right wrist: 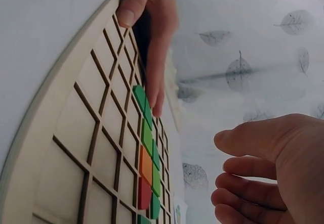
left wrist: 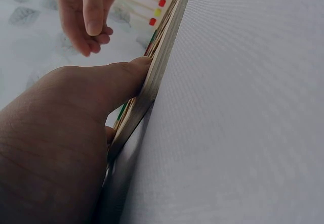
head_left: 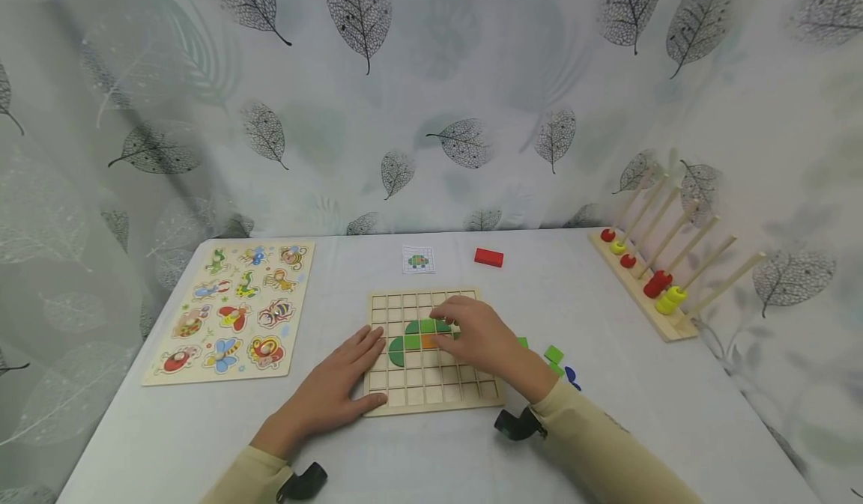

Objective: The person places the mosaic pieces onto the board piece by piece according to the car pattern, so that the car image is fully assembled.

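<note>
A wooden grid board lies on the white table, with rounded green pieces, green squares and an orange square in its cells. Beside the orange one, the right wrist view shows a red rounded piece. My left hand rests along the board's left edge, its fingers straight and the thumb on the rim. Above the filled cells hovers my right hand, hiding part of them in the head view. Its fingers are loosely bent, with nothing between them and the thumb.
Loose green squares and blue pieces lie right of the board. Behind it are a small picture card and a red block. An insect picture puzzle lies left; a pegged stand with red and yellow beads stands right.
</note>
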Available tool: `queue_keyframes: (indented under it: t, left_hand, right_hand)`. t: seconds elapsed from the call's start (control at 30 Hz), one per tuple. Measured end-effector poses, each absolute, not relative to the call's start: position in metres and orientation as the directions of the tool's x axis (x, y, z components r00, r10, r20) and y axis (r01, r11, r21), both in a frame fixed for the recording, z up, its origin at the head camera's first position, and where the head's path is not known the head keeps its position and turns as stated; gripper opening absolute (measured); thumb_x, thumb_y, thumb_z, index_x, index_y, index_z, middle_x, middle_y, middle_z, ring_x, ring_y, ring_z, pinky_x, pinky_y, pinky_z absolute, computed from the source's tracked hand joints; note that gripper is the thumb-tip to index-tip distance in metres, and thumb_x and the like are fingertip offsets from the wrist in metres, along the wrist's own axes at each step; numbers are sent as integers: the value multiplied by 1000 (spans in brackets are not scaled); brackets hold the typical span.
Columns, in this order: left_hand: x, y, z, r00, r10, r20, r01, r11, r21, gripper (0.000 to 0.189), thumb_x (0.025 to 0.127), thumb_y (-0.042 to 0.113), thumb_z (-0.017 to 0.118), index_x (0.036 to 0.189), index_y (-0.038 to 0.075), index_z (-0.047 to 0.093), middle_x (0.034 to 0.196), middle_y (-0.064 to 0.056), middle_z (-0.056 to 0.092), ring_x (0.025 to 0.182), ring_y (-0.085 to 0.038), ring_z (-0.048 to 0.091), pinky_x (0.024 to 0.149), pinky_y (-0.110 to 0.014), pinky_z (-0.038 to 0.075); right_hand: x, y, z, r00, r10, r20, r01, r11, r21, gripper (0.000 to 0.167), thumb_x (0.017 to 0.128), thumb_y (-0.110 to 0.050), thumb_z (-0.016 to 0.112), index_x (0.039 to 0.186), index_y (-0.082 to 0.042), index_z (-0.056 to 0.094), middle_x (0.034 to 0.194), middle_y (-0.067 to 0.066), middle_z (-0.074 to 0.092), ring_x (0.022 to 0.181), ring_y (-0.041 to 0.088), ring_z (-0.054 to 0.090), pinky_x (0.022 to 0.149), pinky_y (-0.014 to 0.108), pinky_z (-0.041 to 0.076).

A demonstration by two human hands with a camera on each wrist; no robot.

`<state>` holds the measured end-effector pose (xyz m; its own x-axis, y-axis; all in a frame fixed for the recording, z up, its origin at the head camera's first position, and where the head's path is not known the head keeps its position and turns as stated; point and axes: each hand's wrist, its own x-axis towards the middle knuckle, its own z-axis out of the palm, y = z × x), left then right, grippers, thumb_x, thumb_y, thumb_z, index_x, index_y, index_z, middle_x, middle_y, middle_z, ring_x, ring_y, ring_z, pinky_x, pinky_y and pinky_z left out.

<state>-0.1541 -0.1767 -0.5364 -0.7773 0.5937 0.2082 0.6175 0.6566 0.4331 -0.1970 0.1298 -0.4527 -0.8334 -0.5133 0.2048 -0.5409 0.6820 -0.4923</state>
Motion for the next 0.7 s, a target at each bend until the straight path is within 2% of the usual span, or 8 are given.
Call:
queue_keyframes:
  t: [0.23,0.7]
  left_hand:
    - [-154,-176,-536,-776,596,206,619,657,429,92,100,61,68,168,7,40,177,-5,30,164,-29,21,127,-55,31]
    - [-153,-176,-534,-773,598,211,623,655,428,91,100,59,70,168,6,40,177,-6,30,164,-31,22,126,-56,33]
  right_hand:
    - [-198,146,-447,-867,-469,169,-487,722,-492,35,93,-18,88,126,-7,79,117,5,76,102,24,69,85,38,60]
    - [-200,179,-441,-885,-428,181,-460,754,-469,33,93,-16,87,125,-7,79,113,6,76,97,22,68,83,37,60]
